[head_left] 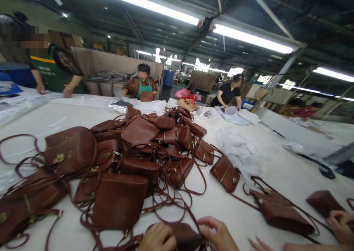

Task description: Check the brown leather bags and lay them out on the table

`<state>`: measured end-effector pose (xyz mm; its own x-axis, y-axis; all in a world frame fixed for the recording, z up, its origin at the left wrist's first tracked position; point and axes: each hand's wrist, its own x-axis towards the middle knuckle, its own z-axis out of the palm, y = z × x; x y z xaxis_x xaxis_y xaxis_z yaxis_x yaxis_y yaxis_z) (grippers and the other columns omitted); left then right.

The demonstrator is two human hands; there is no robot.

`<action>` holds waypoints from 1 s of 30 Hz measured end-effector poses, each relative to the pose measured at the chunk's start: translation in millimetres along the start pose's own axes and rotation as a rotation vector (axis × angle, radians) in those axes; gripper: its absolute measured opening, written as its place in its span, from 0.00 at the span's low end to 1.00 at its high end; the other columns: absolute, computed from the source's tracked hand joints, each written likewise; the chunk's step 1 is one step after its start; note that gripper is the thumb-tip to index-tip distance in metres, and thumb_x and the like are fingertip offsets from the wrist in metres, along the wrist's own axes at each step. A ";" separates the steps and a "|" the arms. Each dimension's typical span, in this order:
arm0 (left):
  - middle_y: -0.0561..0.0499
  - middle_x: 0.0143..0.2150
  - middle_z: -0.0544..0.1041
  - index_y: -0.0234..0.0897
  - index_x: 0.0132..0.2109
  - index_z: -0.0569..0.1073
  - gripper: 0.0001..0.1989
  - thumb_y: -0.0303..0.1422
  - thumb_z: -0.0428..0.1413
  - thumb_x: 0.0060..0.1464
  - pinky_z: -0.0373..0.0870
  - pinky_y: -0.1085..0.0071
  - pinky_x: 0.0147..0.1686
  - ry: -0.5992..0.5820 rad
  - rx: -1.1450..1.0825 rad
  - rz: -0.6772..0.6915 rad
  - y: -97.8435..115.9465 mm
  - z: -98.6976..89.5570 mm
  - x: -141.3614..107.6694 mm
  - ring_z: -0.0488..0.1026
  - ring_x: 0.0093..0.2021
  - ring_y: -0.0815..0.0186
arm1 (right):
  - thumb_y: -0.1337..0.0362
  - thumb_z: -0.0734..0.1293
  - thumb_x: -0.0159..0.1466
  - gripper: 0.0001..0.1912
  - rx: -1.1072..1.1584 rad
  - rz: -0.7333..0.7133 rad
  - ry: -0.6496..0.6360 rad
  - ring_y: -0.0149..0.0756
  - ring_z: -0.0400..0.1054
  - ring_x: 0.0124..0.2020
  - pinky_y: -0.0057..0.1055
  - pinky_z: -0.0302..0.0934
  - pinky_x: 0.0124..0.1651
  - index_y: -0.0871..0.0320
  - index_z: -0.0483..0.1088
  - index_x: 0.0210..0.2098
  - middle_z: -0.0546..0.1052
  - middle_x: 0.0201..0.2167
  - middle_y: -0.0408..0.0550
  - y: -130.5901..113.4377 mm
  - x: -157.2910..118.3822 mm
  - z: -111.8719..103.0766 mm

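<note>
1. Now the left hand (157,238) and right hand (217,234) curl their fingers shut on one small brown bag (185,236), held between them.
2. Past the fingertips sits the bag pile (124,158).
3. Next likely needs steady fingers on its strap (193,214).

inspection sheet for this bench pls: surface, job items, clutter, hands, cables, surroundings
Surface: white table, shared, mostly covered.
Job's things: brown bag at the near edge; pile of brown strap bags behind it.
Clutter: crumpled plastic wrap; white sheets at the far end.
Hands: left hand and right hand both grip the brown bag; another person's hand on the right.
Cables: nothing seen.
Surroundings: co-workers at the far edge, strip lights overhead.
</note>
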<state>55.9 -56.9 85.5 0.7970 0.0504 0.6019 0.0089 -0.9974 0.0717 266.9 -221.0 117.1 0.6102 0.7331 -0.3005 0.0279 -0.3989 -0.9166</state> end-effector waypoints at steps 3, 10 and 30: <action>0.51 0.32 0.71 0.39 0.35 0.67 0.16 0.30 0.37 0.68 0.59 0.67 0.30 -0.059 -0.090 -0.082 5.1 -20.9 7.3 0.67 0.31 0.63 | 0.55 0.67 0.50 0.20 -0.183 -0.022 -0.055 0.30 0.60 0.17 0.27 0.49 0.19 0.60 0.78 0.37 0.71 0.17 0.41 -21.3 -10.8 4.7; 0.47 0.39 0.72 0.36 0.41 0.72 0.12 0.30 0.44 0.67 0.59 0.62 0.42 0.015 -0.005 -0.048 24.1 -32.3 7.4 0.65 0.40 0.60 | 0.60 0.70 0.50 0.13 -0.467 -0.148 -0.224 0.37 0.70 0.32 0.31 0.61 0.37 0.57 0.81 0.34 0.81 0.31 0.47 -43.1 -11.1 -0.2; 0.51 0.36 0.73 0.38 0.41 0.66 0.09 0.20 0.53 0.56 0.65 0.62 0.36 -0.190 0.023 -0.323 69.1 -48.3 -2.7 0.68 0.35 0.59 | 0.61 0.69 0.54 0.10 -0.593 -0.161 -0.408 0.33 0.68 0.27 0.27 0.58 0.30 0.58 0.81 0.31 0.80 0.26 0.44 -48.2 -16.1 6.5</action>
<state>25.3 -123.4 127.2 0.8488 0.3541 0.3925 0.2899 -0.9327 0.2145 250.6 -210.1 164.4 0.2223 0.9082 -0.3546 0.5864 -0.4151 -0.6956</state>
